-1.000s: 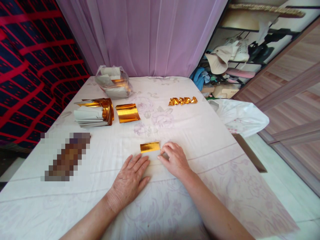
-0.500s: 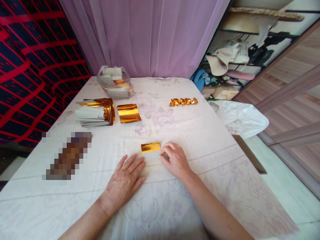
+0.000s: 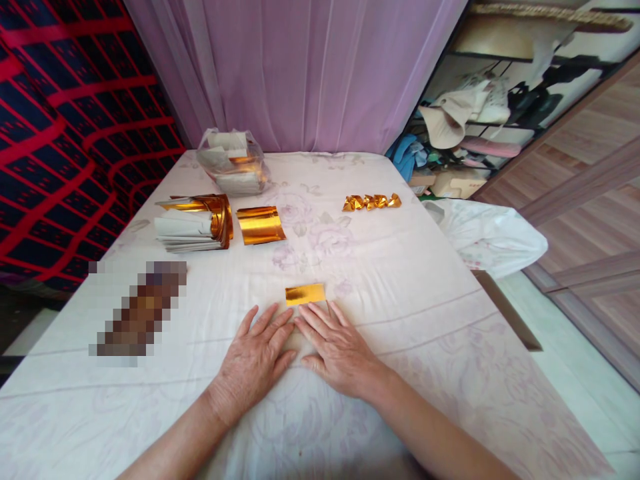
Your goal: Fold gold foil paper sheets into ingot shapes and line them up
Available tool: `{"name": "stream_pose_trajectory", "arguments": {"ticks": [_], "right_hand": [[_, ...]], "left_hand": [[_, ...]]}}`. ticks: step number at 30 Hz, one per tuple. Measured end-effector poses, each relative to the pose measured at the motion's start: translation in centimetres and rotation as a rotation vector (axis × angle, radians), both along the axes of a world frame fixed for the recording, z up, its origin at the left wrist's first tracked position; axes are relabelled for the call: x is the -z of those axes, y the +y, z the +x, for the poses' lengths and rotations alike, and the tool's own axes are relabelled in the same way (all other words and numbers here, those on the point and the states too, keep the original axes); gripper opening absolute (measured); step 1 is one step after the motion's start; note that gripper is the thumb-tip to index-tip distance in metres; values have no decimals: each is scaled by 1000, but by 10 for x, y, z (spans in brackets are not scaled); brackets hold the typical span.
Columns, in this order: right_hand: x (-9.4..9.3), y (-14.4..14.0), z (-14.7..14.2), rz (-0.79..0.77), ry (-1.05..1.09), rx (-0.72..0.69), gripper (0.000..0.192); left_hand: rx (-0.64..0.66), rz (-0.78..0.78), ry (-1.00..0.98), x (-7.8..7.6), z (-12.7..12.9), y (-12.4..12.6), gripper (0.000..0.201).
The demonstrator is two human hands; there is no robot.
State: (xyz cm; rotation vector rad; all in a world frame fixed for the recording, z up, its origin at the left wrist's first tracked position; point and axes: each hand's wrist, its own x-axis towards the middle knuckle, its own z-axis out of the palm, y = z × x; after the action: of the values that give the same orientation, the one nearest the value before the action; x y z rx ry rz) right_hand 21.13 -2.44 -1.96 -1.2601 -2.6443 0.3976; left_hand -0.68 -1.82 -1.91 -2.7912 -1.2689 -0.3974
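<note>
Both hands lie flat, palms down, on the white floral cloth [image 3: 400, 267], side by side and touching at the forefingers. The left hand [image 3: 255, 360] has its fingers spread a little and holds nothing; the right hand [image 3: 337, 347] has its fingers stretched out, close together, also holding nothing, their tips just at the near edge of a small folded gold foil strip [image 3: 305, 294]. The strip lies flat on the cloth straight ahead of the fingertips, its long side across the view. It looks as though a pale flap of the same sheet runs back under the fingers, though I cannot tell for sure. Judging by this, the step in hand is pressing a fold flat. To do it well, both palms should keep even weight, the fingertips should run along the crease from the middle outward, and the sheet should not slide on the soft cloth; thin foil wrinkles easily, so light, steady pressure suits it best. Farther off lie a loose gold sheet [image 3: 260, 225], a stack of foil papers [image 3: 193, 223], a plastic bag [image 3: 233, 163] of more, and a row of folded gold pieces [image 3: 371, 201].
</note>
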Motion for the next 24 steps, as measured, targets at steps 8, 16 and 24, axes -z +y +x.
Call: {"name": "stream_pose_trajectory", "arguments": {"ticks": [8,16,24], "right_hand": [[-4,0,21,-77,-67,50,62],[-10,-5,34,-78,-130,123,62],[-6,-5,35,-59,-94,122,63]], "left_hand": [[-9,-30,-4,1,-2,1,34],[-2,-31,-49,1,-4,2,34],[26,-59,-59,4,-8,3,32]]}}
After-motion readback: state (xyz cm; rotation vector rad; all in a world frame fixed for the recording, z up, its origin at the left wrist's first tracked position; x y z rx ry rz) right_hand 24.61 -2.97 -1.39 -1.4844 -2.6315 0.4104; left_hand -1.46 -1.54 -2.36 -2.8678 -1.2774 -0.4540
